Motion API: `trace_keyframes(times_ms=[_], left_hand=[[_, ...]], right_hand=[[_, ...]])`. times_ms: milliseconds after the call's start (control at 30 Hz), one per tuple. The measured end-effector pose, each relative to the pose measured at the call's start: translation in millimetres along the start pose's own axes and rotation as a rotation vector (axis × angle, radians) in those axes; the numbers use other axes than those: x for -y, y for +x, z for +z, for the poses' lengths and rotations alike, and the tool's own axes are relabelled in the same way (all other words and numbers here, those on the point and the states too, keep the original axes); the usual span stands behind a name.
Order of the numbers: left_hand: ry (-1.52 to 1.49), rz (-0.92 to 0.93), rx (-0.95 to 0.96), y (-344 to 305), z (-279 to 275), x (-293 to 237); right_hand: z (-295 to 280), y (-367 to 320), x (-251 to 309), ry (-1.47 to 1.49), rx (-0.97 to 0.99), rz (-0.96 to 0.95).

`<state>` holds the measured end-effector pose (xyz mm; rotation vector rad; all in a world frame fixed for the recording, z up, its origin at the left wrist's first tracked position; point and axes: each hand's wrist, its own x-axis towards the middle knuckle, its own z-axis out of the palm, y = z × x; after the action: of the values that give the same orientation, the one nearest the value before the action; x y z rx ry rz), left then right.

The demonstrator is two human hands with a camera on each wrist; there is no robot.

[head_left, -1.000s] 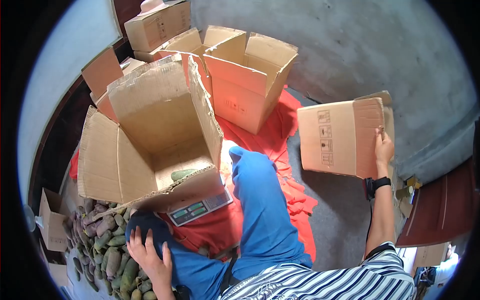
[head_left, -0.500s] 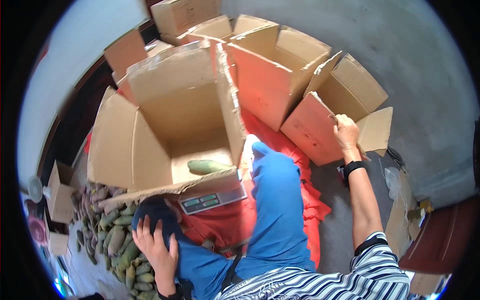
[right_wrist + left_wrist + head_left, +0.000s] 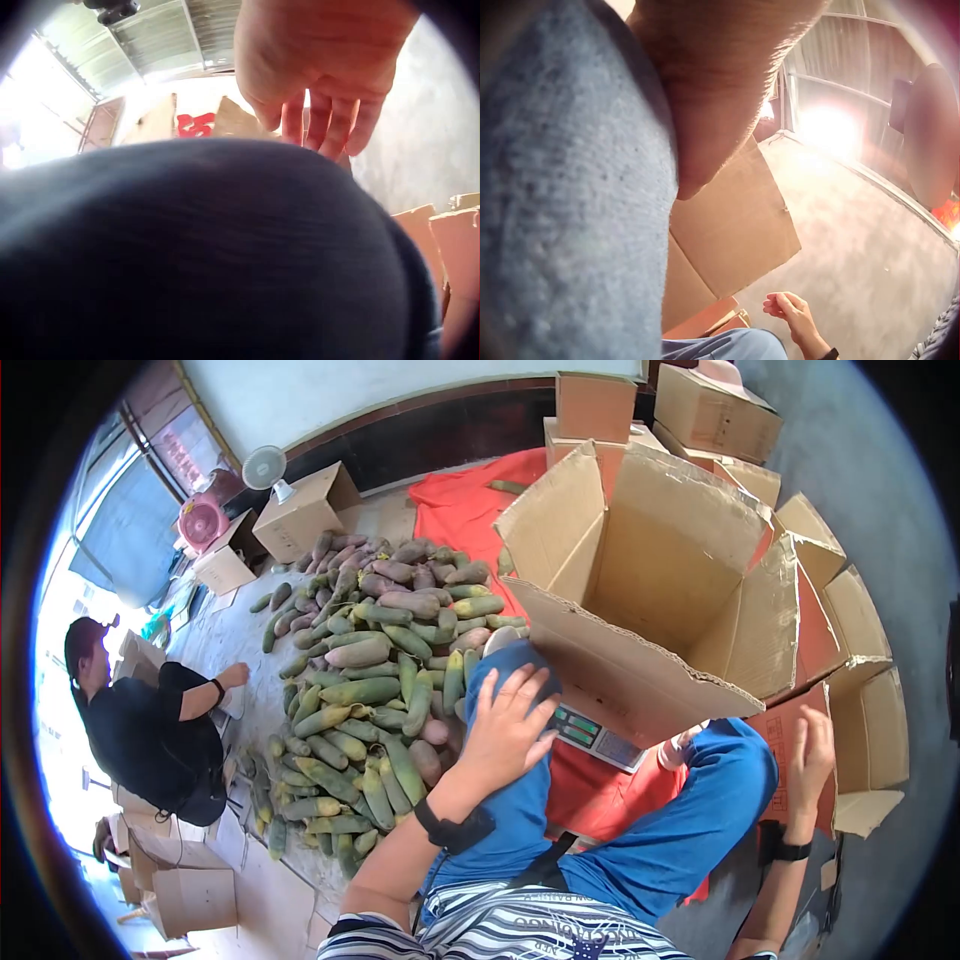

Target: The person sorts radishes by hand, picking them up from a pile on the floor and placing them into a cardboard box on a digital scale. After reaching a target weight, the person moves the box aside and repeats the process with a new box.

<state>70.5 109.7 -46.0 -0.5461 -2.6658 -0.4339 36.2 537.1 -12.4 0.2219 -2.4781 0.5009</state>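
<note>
"One hand at a time — what does the head view give?"
"The left hand (image 3: 508, 728) rests on the left knee (image 3: 515, 654), its fingers spread. The right hand (image 3: 812, 760) is raised to the right of the right knee (image 3: 735, 760), fingers nearly straight and holding nothing, near a second box (image 3: 868, 735)."
"And the carton (image 3: 620, 660)?"
"In the middle, flaps up, on a scale (image 3: 598, 740) above red cloth (image 3: 590, 790). Left of it lies a heap of long green and purplish vegetables (image 3: 370, 680); a person in black (image 3: 150, 730) is at the far left."
"Left wrist view?"
"Trouser cloth (image 3: 570, 187) fills the left, a cardboard flap (image 3: 735, 225) beyond. The left hand's fingers are out of sight, so I can't tell their state there."
"Right wrist?"
"The right hand hangs beyond dark fabric (image 3: 202, 255) — fingers slightly apart, tips partly hidden. Cardboard panels (image 3: 457, 251) stand at the right."
</note>
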Motion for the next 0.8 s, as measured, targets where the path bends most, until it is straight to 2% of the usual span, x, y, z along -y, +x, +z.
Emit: trace_keyframes(times_ms=[33,67,133,200,233,267,400,467,500,600,633,667,733,800], left_hand=[[0.002,-0.008,-0.012,-1.4,0.3,0.0],[-0.013,-0.005,-0.006,-4.1,-0.4,1.0],[-0.019,-0.011,-0.011,-10.8,-4.8,2.7],[-0.171,-0.076,-0.068,-20.8,-10.3,5.0],[-0.232,-0.112,-0.076,-27.4,-14.5,9.5],[-0.225,-0.125,-0.082,-35.8,-19.9,16.4],[-0.502,-0.55,-0.29,-75.5,-51.0,61.3],[-0.563,-0.665,-0.379,-108.7,-71.5,102.5],[-0.612,-0.685,-0.453,-123.6,-81.9,126.9],[-1.098,-0.706,-0.874,-162.7,-134.9,162.2],[-1.236,-0.675,-0.956,-171.5,-153.4,165.8],[-1.229,-0.684,-0.971,-187.5,-158.5,174.4],[-1.525,-0.751,-1.133,-220.6,-154.4,197.1],[-1.535,-1.036,-1.213,-262.7,-119.5,214.5]], right_hand=[[-1.7,0.5,22.2,0.152,0.087,0.102],[2.7,-2.5,29.9,0.188,0.137,0.095],[8.5,-9.2,40.1,0.188,0.312,0.1],[17.3,-22.4,39.2,0.077,0.441,0.0],[16.8,-23.9,40.4,0.107,0.444,0.064],[17.1,-24.2,42.5,0.114,0.449,0.051],[19.5,-22.7,44.1,0.072,0.469,0.046],[22.6,-19.1,47.8,0.075,0.482,0.064],[23.9,-18.3,49.1,0.067,0.478,0.055],[27.2,-12.6,55.0,0.052,0.527,0.076],[30.0,-13.2,53.1,0.043,0.519,0.061],[31.2,-12.7,53.4,0.045,0.528,0.046],[31.6,-10.6,56.8,0.019,0.545,0.071],[34.6,-10.4,58.6,0.013,0.549,0.062]])
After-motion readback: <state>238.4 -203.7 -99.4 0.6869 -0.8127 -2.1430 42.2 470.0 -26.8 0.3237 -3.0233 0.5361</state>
